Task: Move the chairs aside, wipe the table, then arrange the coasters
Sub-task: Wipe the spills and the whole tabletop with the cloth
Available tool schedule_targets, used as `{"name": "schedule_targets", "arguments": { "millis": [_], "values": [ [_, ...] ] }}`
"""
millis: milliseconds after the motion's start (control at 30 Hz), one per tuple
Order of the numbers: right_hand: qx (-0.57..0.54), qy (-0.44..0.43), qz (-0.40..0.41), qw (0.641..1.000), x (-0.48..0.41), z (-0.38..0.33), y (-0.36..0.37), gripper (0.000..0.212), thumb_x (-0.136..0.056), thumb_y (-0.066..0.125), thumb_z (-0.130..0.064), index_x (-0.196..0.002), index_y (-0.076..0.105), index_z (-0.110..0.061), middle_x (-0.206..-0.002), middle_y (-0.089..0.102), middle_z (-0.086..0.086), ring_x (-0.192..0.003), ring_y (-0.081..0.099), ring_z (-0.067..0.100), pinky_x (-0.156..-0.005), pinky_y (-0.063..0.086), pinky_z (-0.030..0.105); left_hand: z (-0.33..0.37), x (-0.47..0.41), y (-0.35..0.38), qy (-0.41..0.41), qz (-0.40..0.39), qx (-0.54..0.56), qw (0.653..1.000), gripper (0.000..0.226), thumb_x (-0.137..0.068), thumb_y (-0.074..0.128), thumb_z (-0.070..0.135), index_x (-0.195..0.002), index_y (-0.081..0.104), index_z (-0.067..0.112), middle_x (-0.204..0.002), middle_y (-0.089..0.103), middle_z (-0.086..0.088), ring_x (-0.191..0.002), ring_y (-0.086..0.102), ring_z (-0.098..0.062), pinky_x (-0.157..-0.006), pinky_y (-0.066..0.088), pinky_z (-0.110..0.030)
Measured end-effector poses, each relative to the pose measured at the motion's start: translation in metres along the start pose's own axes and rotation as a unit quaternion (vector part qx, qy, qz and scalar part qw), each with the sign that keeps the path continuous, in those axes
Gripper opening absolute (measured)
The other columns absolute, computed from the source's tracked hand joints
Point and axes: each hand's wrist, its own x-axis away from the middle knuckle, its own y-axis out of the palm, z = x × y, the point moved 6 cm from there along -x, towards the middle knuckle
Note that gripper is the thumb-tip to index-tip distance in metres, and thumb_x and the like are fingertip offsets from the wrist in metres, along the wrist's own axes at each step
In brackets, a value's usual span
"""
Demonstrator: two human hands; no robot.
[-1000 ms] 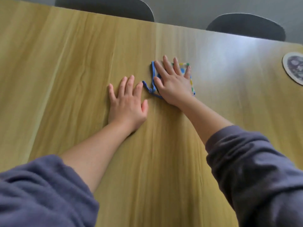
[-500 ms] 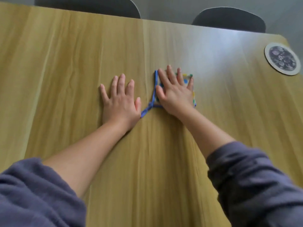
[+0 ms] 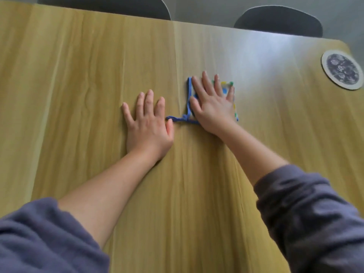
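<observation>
A small folded cloth (image 3: 224, 89) with a blue edge and coloured dots lies on the wooden table (image 3: 78, 75). My right hand (image 3: 212, 103) presses flat on the cloth with straight fingers and covers most of it. A blue loop of the cloth sticks out to the left, up to the thumb of my left hand (image 3: 147, 123). That hand lies flat on the bare wood beside the cloth, fingers spread. A round coaster (image 3: 341, 68) with a dark patterned middle sits near the table's right edge.
Two dark chair backs stand beyond the table's far edge, one at the top middle (image 3: 110, 4) and one at the top right (image 3: 279, 20). The table's right corner is rounded, just behind the coaster.
My right hand has slid the cloth nearer to me and slightly rightward. The cloth's blue loop now lies stretched out toward my left thumb. More of the coaster shows as my head turns right.
</observation>
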Motion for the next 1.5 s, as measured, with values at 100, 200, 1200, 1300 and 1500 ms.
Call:
{"name": "schedule_targets", "arguments": {
  "millis": [100,200,1200,1300,1500],
  "values": [
    [0.016,-0.014,-0.009,1.000,0.052,-0.009,0.007,0.062,-0.097,0.022,-0.051,-0.156,0.011,-0.038,-0.165,0.001,-0.007,-0.152,-0.006,0.022,-0.118,-0.005,0.057,0.001,0.000,0.000,0.000,-0.003,0.001,1.000,0.060,-0.091,0.039,0.040,-0.146,0.031,0.015,-0.158,0.018,-0.013,-0.146,0.012,-0.029,-0.114,0.005,-0.061],
    [0.020,-0.001,-0.006,1.000,0.042,-0.011,0.007,0.062,-0.096,0.021,-0.052,-0.156,0.011,-0.039,-0.165,0.002,-0.008,-0.152,-0.005,0.022,-0.118,-0.005,0.058,0.001,-0.001,-0.001,0.000,-0.004,0.001,1.000,0.061,-0.091,0.039,0.041,-0.146,0.030,0.015,-0.158,0.017,-0.013,-0.146,0.011,-0.028,-0.114,0.005,-0.061],
    [-0.020,-0.067,0.010,0.998,0.151,-0.054,0.025,0.060,-0.098,0.023,-0.052,-0.155,0.012,-0.039,-0.165,0.002,-0.006,-0.152,-0.005,0.025,-0.116,-0.005,0.063,-0.019,0.089,-0.014,-0.022,0.006,0.006,1.000,0.057,-0.097,0.037,0.033,-0.150,0.021,0.023,-0.159,0.016,-0.007,-0.146,0.012,-0.024,-0.115,0.006,-0.056],
    [-0.027,-0.067,0.006,0.997,0.190,-0.056,0.029,0.060,-0.098,0.023,-0.052,-0.155,0.012,-0.039,-0.165,0.002,-0.006,-0.152,-0.005,0.024,-0.116,-0.007,0.062,-0.017,0.124,-0.016,-0.029,0.001,0.009,1.000,0.056,-0.097,0.037,0.034,-0.150,0.022,0.022,-0.159,0.016,-0.007,-0.146,0.012,-0.024,-0.115,0.006,-0.056],
    [-0.023,-0.075,-0.001,0.997,0.276,-0.060,0.038,0.060,-0.098,0.025,-0.053,-0.155,0.013,-0.039,-0.165,0.003,-0.006,-0.152,-0.004,0.024,-0.116,-0.007,0.061,-0.009,0.187,-0.013,-0.028,-0.019,-0.005,0.999,0.057,-0.097,0.036,0.036,-0.150,0.021,0.022,-0.159,0.015,-0.007,-0.147,0.009,-0.024,-0.116,0.007,-0.056]
  ]
}}
